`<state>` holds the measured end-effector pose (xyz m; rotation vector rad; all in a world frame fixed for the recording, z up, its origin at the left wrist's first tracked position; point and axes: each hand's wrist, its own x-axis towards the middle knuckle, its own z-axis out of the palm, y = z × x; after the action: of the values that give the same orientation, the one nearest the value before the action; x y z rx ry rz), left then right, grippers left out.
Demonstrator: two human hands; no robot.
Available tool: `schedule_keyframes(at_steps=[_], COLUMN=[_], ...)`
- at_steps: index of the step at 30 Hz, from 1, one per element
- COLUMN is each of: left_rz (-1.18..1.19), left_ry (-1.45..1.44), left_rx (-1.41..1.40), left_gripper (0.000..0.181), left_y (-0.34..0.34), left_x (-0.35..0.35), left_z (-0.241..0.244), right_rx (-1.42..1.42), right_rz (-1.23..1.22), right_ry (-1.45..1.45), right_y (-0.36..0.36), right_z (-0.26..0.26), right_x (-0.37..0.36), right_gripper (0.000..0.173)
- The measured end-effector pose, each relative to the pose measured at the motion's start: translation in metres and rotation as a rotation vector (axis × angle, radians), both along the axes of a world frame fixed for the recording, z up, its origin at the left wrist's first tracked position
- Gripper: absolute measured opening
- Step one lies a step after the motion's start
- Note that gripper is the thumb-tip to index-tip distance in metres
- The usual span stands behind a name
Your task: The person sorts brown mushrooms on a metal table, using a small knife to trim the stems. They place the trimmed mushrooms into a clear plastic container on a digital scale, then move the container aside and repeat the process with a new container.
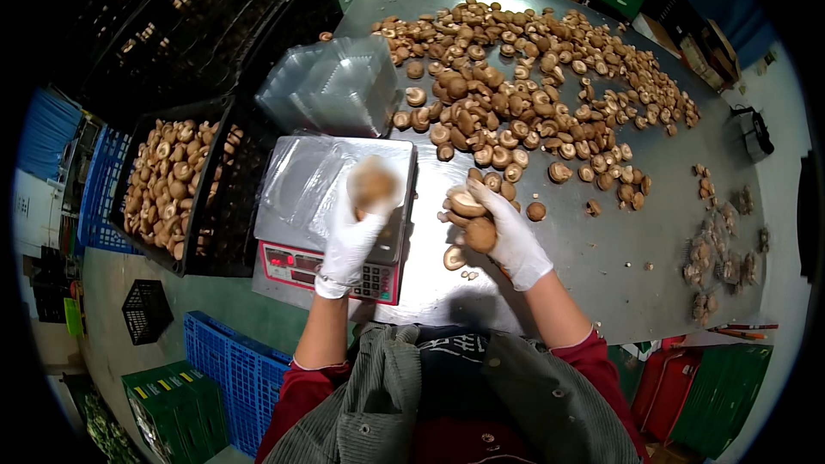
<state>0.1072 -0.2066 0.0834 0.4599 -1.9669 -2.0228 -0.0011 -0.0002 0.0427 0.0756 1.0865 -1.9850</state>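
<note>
My left hand, in a white glove, is shut on a mushroom above the steel pan of a digital scale; a blurred patch covers that mushroom. Beside this hand on the pan lies a clear plastic tray. Several brown-capped mushrooms are gripped in my right hand, also gloved in white, over the steel table. One loose mushroom rests just below them, with small stem bits nearby. Beyond my right hand spreads a large heap of mushrooms.
Stacked clear plastic trays stand behind the scale. To the left, a black crate holds mushrooms, with more black crates behind it. Packed mushrooms sit at the table's right end. Blue pallets and green crates are below left.
</note>
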Motion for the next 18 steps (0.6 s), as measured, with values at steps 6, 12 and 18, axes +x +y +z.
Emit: schedule_keyframes(at_steps=[6, 12, 18], left_rz=[0.432, 0.442, 0.381], left_ry=[0.093, 0.126, 0.073], left_rx=[-0.297, -0.429, -0.417], left_gripper=[0.043, 0.048, 0.055], left_y=[-0.073, -0.084, -0.071], left_x=[0.031, 0.027, 0.030], left_z=[-0.028, -0.050, -0.023], right_rx=[-0.064, 0.552, 0.341], right_rz=[0.133, -0.096, 0.064], right_ry=[0.394, 1.456, 1.323], right_y=[-0.136, -0.199, -0.141], right_z=[0.040, -0.008, 0.005], right_x=[0.016, 0.034, 0.027], right_gripper=[0.036, 0.033, 0.036])
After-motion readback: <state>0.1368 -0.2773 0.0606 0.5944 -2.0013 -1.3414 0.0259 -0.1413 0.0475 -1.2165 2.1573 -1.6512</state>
